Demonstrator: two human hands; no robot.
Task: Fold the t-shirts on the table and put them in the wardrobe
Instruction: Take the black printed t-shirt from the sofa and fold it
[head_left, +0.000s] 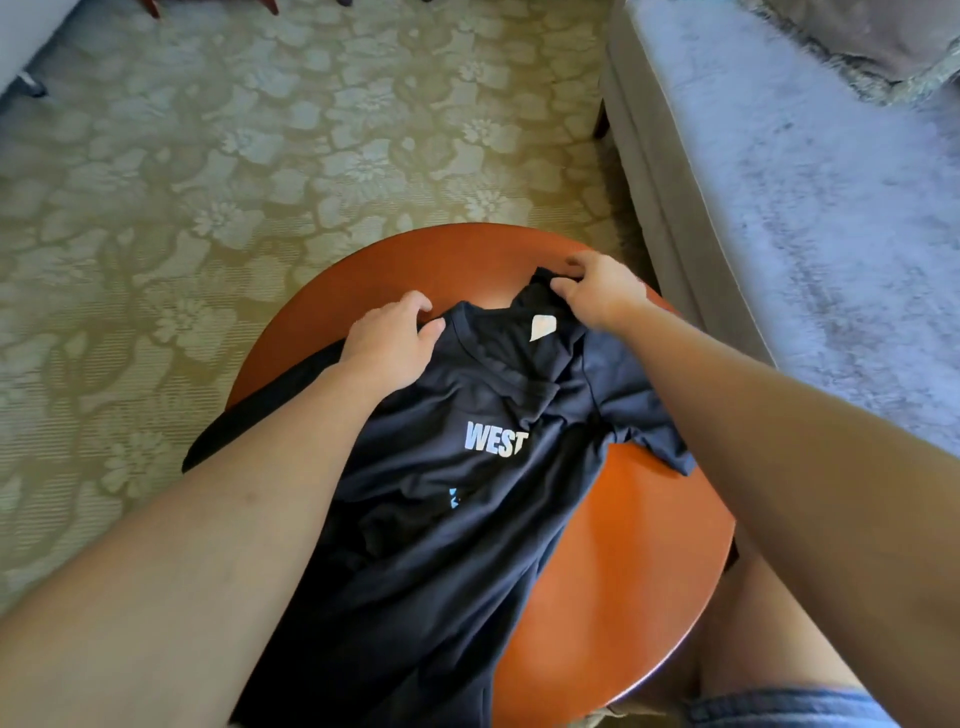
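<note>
- Pinching a bunched fold at the far shoulder with my right hand, fingers curled, seemingly to pull it square;
- my left hand is gripping the other shoulder by the collar, anchoring it;
- the navy t-shirt is lying print-up across the round table, unfolded.

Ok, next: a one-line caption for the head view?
The left hand and right hand grip the shoulders of a dark t-shirt lying on a round wooden table, grey sofa alongside.
</note>
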